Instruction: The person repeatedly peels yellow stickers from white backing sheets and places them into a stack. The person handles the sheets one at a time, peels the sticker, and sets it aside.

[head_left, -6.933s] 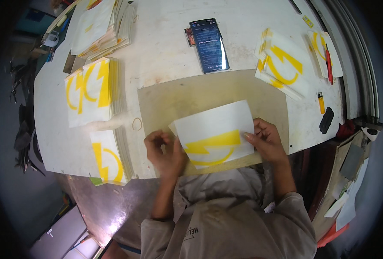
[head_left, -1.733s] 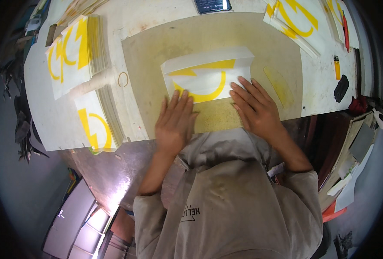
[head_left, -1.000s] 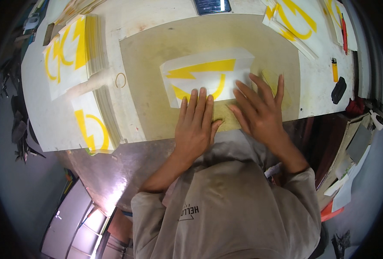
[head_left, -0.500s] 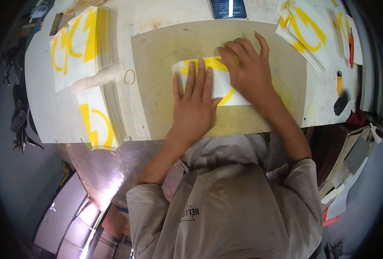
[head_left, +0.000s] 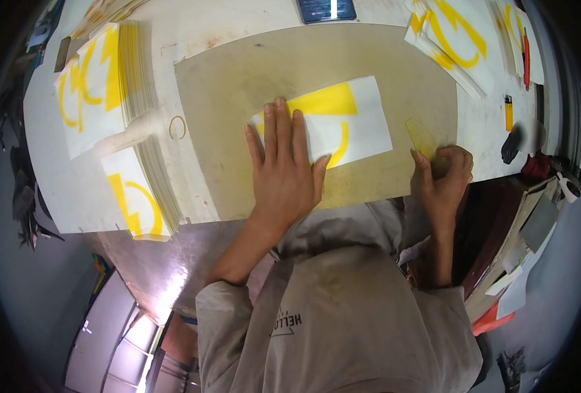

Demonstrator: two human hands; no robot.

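A white sheet with yellow printed shapes (head_left: 369, 128) lies tilted on the greyish-yellow mat (head_left: 225, 72). My left hand (head_left: 282, 154) rests flat over its left part, fingers stretched out and slightly apart. At the mat's front right, my right hand (head_left: 444, 173) is curled, its thumb and fingers at the near end of a thin see-through yellowish plastic piece (head_left: 421, 136). That piece seems to lie on the mat, and the fingers partly hide its near end.
Stacks of similar printed sheets stand at the left, one far (head_left: 110, 78) and one near (head_left: 143, 196). A rubber band (head_left: 177, 128) lies beside them. At the back are a phone (head_left: 326, 10) and more sheets (head_left: 447, 36); a red pen (head_left: 526, 59) and yellow lighter (head_left: 508, 112) lie right.
My right hand has left the sheet and moved right and toward me, to the plastic piece. The sheet now sits tilted, its right side uncovered. My left hand stays flat on it.
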